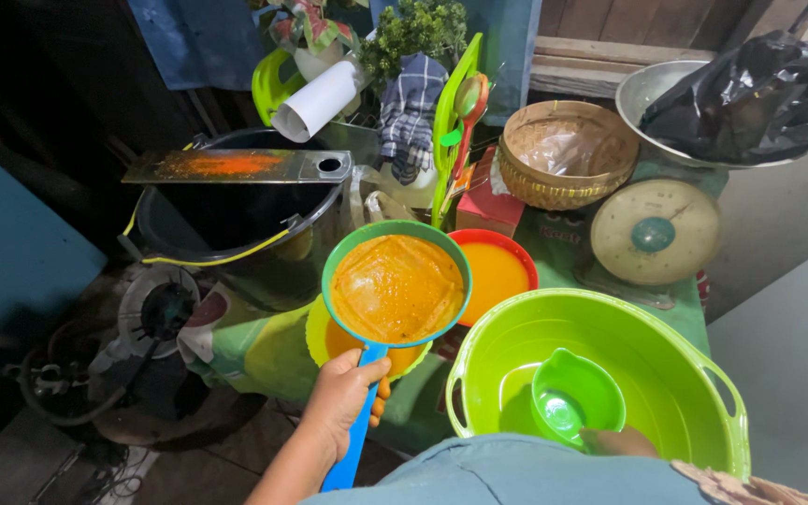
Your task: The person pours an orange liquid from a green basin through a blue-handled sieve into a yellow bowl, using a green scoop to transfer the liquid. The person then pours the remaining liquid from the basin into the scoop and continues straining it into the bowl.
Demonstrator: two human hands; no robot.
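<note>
My left hand [340, 397] gripped the blue-handled green sieve [396, 282] of orange pulp; my right hand [617, 441], mostly hidden, perhaps held the small green plastic scoop [577, 393].

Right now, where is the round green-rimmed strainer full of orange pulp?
The green-rimmed strainer is centre frame in the head view, held by its blue handle in the left hand, above a yellow bowl and beside the red bowl.

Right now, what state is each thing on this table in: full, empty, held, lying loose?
Strainer: held level by the left hand, full of orange pulp.
Yellow bowl: under the strainer, holding orange liquid.
Red bowl: filled with orange liquid.
Green tub: holds some clear liquid.
Green scoop: resting inside the tub.
Black bucket: open, metal grater across its rim.
</note>
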